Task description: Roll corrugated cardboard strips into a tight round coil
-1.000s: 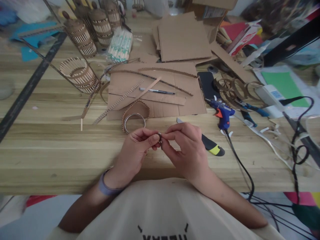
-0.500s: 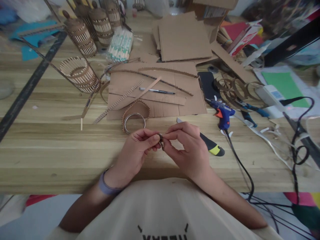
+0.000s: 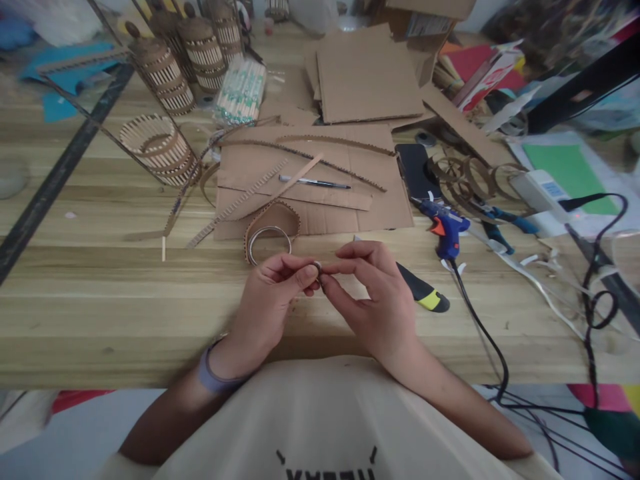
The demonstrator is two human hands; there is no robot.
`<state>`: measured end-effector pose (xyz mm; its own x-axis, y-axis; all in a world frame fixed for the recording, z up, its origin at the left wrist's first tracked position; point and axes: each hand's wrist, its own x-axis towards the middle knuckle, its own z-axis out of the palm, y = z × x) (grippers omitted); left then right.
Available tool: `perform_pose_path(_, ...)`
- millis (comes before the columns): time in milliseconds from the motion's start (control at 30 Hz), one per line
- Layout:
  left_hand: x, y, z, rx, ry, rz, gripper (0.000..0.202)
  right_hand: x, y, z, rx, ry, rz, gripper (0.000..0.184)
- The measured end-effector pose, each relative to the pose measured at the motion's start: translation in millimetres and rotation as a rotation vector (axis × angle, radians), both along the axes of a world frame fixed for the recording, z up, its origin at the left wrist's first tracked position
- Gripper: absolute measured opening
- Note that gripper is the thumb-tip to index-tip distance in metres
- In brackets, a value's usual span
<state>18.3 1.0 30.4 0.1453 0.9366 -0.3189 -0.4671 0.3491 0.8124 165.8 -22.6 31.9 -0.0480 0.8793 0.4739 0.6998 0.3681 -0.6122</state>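
Between the fingertips of both hands is a small brown curled piece (image 3: pixel 318 268), perhaps a rolled cardboard strip; most of it is hidden. My left hand (image 3: pixel 273 300) pinches it between thumb and index finger. From the other side, my right hand (image 3: pixel 375 293) grips it with thumb and index fingertip, the other fingers bent above. Just beyond my left hand stands a loop of corrugated cardboard strip (image 3: pixel 281 212) with a pale ring (image 3: pixel 270 245) against it. A utility knife (image 3: pixel 425 291) with a black and yellow handle lies partly behind my right hand.
Cardboard sheets (image 3: pixel 370 80) and loose strips with a pen (image 3: pixel 315 181) lie ahead. A blue glue gun (image 3: pixel 449 230), its cord, a phone (image 3: pixel 419 172) and pliers (image 3: pixel 513 219) are at right. A slatted basket (image 3: pixel 163 150) and several lanterns (image 3: pixel 163 73) stand at left.
Both hands have shifted very slightly left and up with the small piece. It has turned a little between the fingertips, and its dangling end shows less. Everything else is unchanged.
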Motion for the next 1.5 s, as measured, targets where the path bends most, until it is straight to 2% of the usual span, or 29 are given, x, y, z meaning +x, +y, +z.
perform_pose_path(300,-2,-5,-5.2,0.096,0.13,0.016,0.007,0,2,1.1,0.002,0.008,0.0,0.009)
perform_pose_path(600,0,-5,-0.8,0.114,0.161,0.024,0.006,-4,4,-2.9,0.074,-0.069,-0.056,0.01)
perform_pose_path(800,-5,-5,-3.1,0.101,0.205,-0.007,0.006,4,7,0.7,0.066,-0.068,0.023,0.012)
perform_pose_path(933,-7,-4,-3.2,0.082,0.201,0.005,0.008,15,9,6.1,0.049,-0.1,0.027,0.011)
perform_pose_path(1100,-5,-2,-0.1,0.095,0.159,0.023,0.009,11,8,6.5,0.007,-0.067,0.096,0.008)
perform_pose_path(1500,-5,-5,-2.8,0.129,0.253,0.007,0.007,0,5,1.4,0.014,-0.027,0.015,0.008)
